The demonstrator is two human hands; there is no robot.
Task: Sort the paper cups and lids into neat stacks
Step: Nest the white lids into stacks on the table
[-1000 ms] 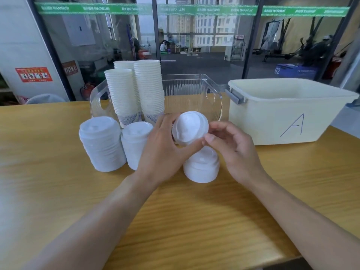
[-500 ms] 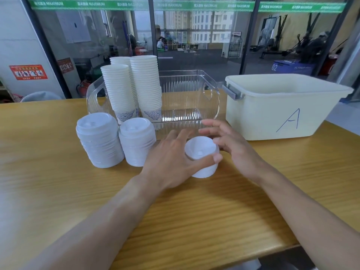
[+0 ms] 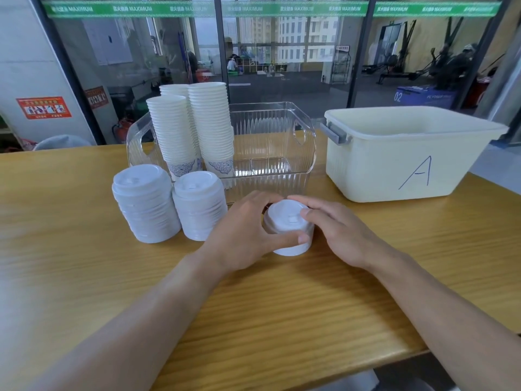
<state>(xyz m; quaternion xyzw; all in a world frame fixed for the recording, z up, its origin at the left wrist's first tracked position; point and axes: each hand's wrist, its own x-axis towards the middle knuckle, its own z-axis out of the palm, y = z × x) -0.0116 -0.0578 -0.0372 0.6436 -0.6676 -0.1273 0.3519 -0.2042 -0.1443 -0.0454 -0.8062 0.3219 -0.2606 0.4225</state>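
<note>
While both hands' fingers curl round the short lid stack (image 3: 289, 230), taller lid stacks (image 3: 146, 206) crowd left, clear bin (image 3: 270, 153) behind.

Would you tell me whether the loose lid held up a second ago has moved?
Yes. It went down onto the short lid stack in front of the clear bin; both hands now hold it.
</note>
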